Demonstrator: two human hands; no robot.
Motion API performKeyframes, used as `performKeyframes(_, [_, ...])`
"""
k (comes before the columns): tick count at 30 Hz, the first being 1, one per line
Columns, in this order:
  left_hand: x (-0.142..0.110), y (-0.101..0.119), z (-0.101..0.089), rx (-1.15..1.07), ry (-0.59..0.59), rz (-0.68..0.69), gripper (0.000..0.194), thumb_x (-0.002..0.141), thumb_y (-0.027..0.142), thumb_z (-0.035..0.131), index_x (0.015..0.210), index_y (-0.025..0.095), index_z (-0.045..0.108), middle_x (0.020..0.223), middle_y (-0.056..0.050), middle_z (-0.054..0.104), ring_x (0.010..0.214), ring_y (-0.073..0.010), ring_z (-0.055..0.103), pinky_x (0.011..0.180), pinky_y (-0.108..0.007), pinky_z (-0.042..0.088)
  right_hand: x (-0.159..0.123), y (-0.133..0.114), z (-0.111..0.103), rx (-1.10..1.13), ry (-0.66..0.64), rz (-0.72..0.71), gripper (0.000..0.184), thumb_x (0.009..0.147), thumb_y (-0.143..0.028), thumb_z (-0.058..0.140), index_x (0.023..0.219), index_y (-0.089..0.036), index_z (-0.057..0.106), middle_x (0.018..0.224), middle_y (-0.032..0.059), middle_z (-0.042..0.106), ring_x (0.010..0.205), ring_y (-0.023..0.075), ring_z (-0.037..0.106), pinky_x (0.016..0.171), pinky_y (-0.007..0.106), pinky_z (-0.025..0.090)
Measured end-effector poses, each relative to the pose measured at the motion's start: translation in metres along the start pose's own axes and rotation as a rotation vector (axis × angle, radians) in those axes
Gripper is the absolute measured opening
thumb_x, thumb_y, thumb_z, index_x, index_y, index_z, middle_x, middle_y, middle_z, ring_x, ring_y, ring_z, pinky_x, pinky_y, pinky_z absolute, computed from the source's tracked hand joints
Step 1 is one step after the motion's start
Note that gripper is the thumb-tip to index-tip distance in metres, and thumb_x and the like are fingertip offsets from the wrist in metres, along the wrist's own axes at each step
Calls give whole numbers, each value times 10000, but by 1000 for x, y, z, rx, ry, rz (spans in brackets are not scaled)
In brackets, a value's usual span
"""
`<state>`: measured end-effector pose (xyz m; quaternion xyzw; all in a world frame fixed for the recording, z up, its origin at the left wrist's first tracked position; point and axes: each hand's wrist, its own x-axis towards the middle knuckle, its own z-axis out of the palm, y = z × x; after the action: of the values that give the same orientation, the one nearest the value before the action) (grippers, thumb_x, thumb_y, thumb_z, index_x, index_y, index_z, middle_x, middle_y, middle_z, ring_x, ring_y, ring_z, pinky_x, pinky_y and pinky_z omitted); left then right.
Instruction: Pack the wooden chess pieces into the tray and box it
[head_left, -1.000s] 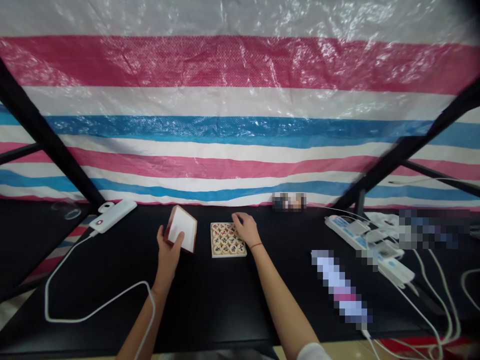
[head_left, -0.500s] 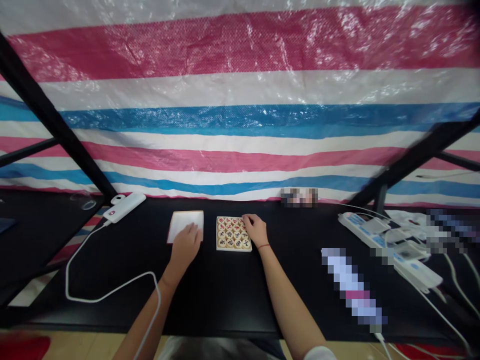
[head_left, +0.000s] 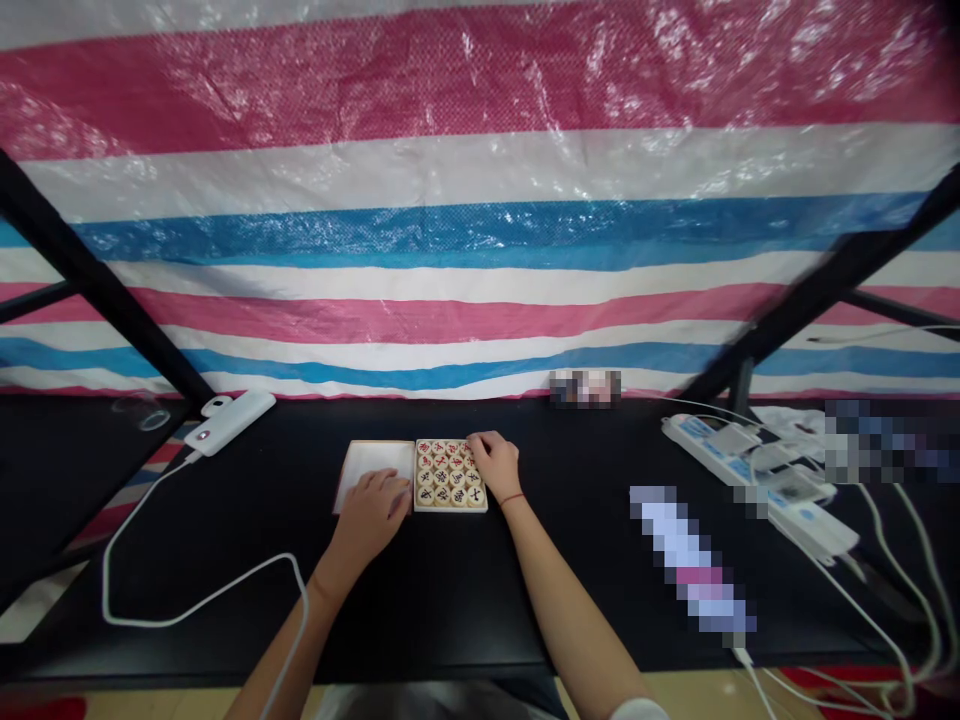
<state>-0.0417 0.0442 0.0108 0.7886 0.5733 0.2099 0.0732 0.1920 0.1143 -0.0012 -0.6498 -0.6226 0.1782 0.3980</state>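
A shallow white box [head_left: 451,507] holds rows of round Chinese chess pieces [head_left: 445,478], the far rows marked in red and the near rows in black. To its left lies a box lid [head_left: 379,456], white inside, with its right edge close against the box. My left hand [head_left: 373,512] rests on the near right part of that lid, fingers loosely spread, covering its near right corner. At the box's far right corner, my right hand [head_left: 496,465] has its fingers bent around the edge, hiding a corner piece in part.
A white power bank [head_left: 234,422] with a cable [head_left: 187,618] lies at the back left. On the right stand a power strip [head_left: 757,485] with plugs and a blurred long object [head_left: 690,560]. A blurred small item [head_left: 585,388] sits by the striped sheet [head_left: 450,320].
My left hand has slid the lid to the right and slightly nearer, closing the gap to the box. My right hand has stayed at the box's corner. The view has shifted slightly.
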Motion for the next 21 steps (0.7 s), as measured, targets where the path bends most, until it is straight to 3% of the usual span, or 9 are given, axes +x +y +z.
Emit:
performKeyframes(4, [11,-8,-1,29,-11,-19,247,882,278,504,1063,263,673,1137,-92,645,1037,-293,572,882,-422,452,-2,-3,0,10,-23,-26,314,878,-334,459,756,-230,729,889,17,734,879,179,654,856,301,400])
performKeyframes(8, [39,-7,-2,0,-11,-11,301,920,274,452,1140,232,653,1078,-100,650,989,-270,595,888,-390,445,-2,-2,0,20,-16,-35,315,885,-352,456,807,-228,735,894,22,742,875,190,661,866,315,403])
performKeyframes(12, [63,-1,2,-2,-16,-2,270,922,304,476,1065,226,691,1031,-88,658,949,-252,606,863,-356,445,-3,0,-2,39,-4,-56,311,881,-354,462,828,-214,734,862,33,747,819,198,672,838,315,432])
performKeyframes(21, [60,2,3,-54,2,-18,165,878,308,529,910,214,661,947,-55,655,941,-232,599,845,-331,433,-8,5,-3,63,-1,-147,290,881,-316,476,764,-213,721,775,24,734,709,176,664,753,281,472])
